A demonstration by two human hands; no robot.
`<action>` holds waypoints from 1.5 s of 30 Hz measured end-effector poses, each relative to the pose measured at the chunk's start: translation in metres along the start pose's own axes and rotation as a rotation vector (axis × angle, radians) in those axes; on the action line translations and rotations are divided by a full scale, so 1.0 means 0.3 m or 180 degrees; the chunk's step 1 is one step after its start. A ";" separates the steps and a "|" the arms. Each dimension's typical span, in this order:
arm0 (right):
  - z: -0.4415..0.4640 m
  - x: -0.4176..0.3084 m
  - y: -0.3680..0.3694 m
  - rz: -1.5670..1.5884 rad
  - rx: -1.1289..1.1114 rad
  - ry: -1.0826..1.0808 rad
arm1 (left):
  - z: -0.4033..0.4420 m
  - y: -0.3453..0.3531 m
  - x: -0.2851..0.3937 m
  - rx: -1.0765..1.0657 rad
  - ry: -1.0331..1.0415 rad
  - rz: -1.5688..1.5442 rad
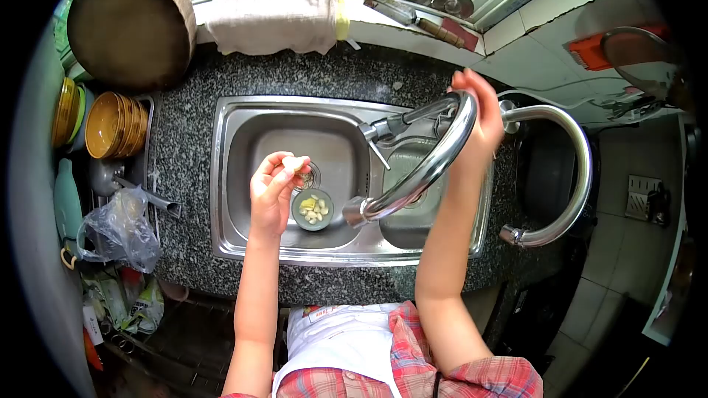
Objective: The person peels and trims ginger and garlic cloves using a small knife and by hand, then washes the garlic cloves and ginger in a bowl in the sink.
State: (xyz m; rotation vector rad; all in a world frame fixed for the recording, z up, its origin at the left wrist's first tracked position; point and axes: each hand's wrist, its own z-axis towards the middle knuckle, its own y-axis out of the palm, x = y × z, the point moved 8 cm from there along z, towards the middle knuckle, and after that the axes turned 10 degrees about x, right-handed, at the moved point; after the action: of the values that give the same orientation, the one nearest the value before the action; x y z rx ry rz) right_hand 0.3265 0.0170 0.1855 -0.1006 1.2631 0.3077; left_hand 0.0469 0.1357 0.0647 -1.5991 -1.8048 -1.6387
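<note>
My left hand (pixel 271 195) is closed in a pinch over the left sink basin (pixel 251 140), holding a pale piece that looks like a garlic clove (pixel 296 164). Just below it, a small bowl (pixel 298 222) stands in the basin with several pale garlic cloves (pixel 316 211) and a yellowish piece inside. My right hand (pixel 483 114) is raised at the curved chrome faucet (pixel 442 162), fingers stretched out beside the top of its bend. Part of the palm is behind the spout, so firm contact is hard to judge. No water stream is visible.
Right of the faucet is a second curved spout (pixel 586 169). Brown bowls (pixel 110 125) and a clear plastic bag (pixel 125 228) lie left of the sink. A round wooden board (pixel 129 22) leans at the back left; a cloth (pixel 276 11) hangs at the sill.
</note>
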 end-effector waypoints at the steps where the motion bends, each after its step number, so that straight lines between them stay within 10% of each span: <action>1: 0.083 0.026 0.059 -0.0812 -0.0124 -0.0287 | 0.005 0.028 0.007 -0.0102 -0.0092 -0.0008; 5: 0.275 0.156 0.275 -0.3200 -0.0764 -0.2361 | 0.030 0.087 0.022 -0.0290 -0.0406 -0.0241; 13: 0.265 0.147 0.202 -0.2729 -0.0579 -0.1713 | 0.014 0.101 0.028 -0.0239 -0.0617 -0.0164; 19: -0.189 0.162 -0.123 -0.0052 0.0023 0.1231 | -0.145 -0.029 -0.219 0.0291 -0.1711 0.0309; 27: -0.794 0.185 -0.713 -0.1312 0.0064 0.2317 | -0.437 0.012 -0.625 0.0192 -0.2847 0.0772; 34: -0.760 -0.198 -0.585 -0.1363 -0.1917 0.0594 | -0.027 -0.189 0.002 0.0641 -0.1139 -0.0383; 45: -0.046 -0.972 0.222 -0.1729 -0.1426 -0.2327 | 0.119 0.802 0.744 -0.1502 0.0263 -0.0633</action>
State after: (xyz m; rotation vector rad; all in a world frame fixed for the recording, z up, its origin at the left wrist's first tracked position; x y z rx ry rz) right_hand 0.2167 0.0270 0.4639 -0.6438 0.3946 0.1247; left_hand 0.1703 0.2339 0.3548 -1.5226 -1.6632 -2.3226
